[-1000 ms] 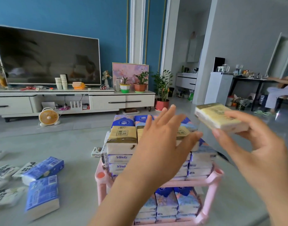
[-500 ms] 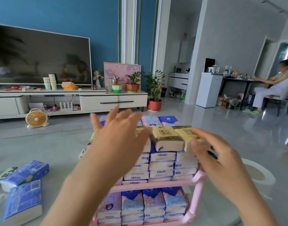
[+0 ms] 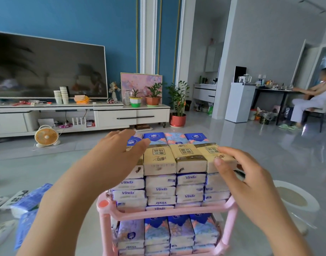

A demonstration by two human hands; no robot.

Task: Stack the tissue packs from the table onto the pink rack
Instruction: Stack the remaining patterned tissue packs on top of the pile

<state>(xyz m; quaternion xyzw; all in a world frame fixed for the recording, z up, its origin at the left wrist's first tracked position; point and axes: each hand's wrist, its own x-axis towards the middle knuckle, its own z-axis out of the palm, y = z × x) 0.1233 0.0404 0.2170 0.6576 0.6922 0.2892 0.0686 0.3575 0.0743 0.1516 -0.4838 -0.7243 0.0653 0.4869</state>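
Note:
The pink rack [image 3: 169,211] stands right before me, both shelves packed with tissue packs. White Vinda packs [image 3: 160,189] fill the upper shelf in layers, topped by a row of yellow packs [image 3: 158,157] with blue packs behind. My right hand [image 3: 245,178] holds the rightmost yellow pack [image 3: 209,150] on the stack, thumb on its front face and fingers over its top. My left hand [image 3: 119,156] lies flat with straight fingers over the leftmost top pack, hiding most of it. Loose blue packs [image 3: 31,198] lie on the table at the left.
A white round dish [image 3: 295,198] sits just right of the rack. Further back are a small fan [image 3: 46,136] on the floor, a TV cabinet [image 3: 114,117] with plants, and a seated person [image 3: 317,97] at the far right.
My right hand brought the yellow pack down from the air onto the right end of the top row. My left hand settled onto the left end of the stack.

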